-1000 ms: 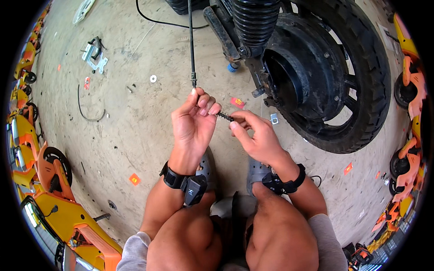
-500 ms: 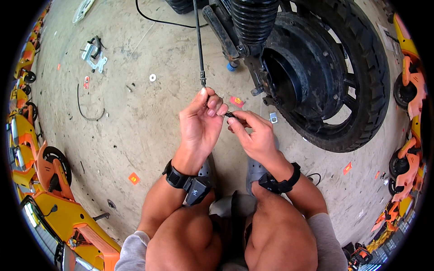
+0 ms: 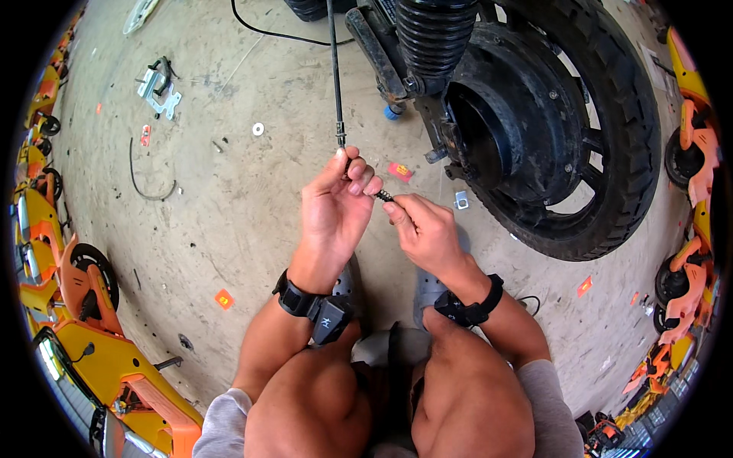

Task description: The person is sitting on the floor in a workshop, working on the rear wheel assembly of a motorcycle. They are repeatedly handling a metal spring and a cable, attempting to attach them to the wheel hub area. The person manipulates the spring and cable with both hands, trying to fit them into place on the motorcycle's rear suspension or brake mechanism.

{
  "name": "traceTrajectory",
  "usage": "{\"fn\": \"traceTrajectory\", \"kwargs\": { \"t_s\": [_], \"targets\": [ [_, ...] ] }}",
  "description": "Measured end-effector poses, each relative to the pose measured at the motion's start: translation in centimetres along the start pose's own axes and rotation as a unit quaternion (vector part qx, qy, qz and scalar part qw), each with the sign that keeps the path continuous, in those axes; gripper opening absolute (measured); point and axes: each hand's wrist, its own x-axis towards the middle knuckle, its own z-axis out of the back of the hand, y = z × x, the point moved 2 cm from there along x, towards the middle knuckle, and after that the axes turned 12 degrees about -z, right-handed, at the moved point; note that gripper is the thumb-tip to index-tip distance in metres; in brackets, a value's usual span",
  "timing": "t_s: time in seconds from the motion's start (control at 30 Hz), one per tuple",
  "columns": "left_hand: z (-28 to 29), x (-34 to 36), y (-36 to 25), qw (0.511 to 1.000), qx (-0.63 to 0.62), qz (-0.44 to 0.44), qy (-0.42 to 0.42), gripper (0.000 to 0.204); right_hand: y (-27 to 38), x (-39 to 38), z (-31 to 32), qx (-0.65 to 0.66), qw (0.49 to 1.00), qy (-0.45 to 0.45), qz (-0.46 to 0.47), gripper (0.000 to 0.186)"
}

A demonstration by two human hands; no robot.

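Note:
A black cable [image 3: 337, 84] with a metal fitting near its lower end hangs down into my left hand [image 3: 336, 206], whose thumb and curled fingers grip that end. A small dark coil spring [image 3: 384, 196] runs out from those fingers to my right hand [image 3: 427, 233], which pinches it between thumb and fingers. Just to the right stands a black wheel [image 3: 611, 214] with a large hub [image 3: 534, 153], a black bellows-covered shock [image 3: 431, 38] and a dark swingarm bracket [image 3: 374, 57].
A metal bracket assembly [image 3: 160, 91], washer [image 3: 258, 129], black hose [image 3: 153, 195], small silver part [image 3: 461, 200] and red packets [image 3: 401, 172] lie on the concrete floor [image 3: 191, 267]. Yellow and orange scooters [image 3: 99, 351] line both sides. My knees and sandals are below.
My hands and the cable's lower end have shifted right since a second ago. My right fingers have slid a little along the spring and stay pinched on it.

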Motion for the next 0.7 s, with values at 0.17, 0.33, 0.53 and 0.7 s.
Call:
{"fn": "traceTrajectory", "kwargs": {
  "t_s": [0.17, 0.33, 0.53, 0.7],
  "targets": [
    [-0.5, -0.3, 0.6, 0.997, 0.071, -0.028, 0.011, 0.031, -0.4, -0.3, 0.1, 0.011, 1.000, -0.018, -0.023, 0.013],
    [-0.7, -0.4, 0.7, 0.995, 0.098, -0.026, 0.004, 0.047, -0.3, -0.7, 0.2, 0.022, 0.999, -0.014, -0.044, 0.015],
    [0.2, 0.0, 0.9, 0.995, 0.096, -0.022, 0.015, 0.048, -0.1, -1.0, 0.3, 0.050, 0.995, 0.008, -0.087, 0.014],
    [1.1, -1.1, 2.3, 0.977, 0.209, 0.021, 0.033, 0.039, -1.0, -1.6, 0.2, 0.047, 0.993, 0.014, -0.106, 0.019]
  ]
}}
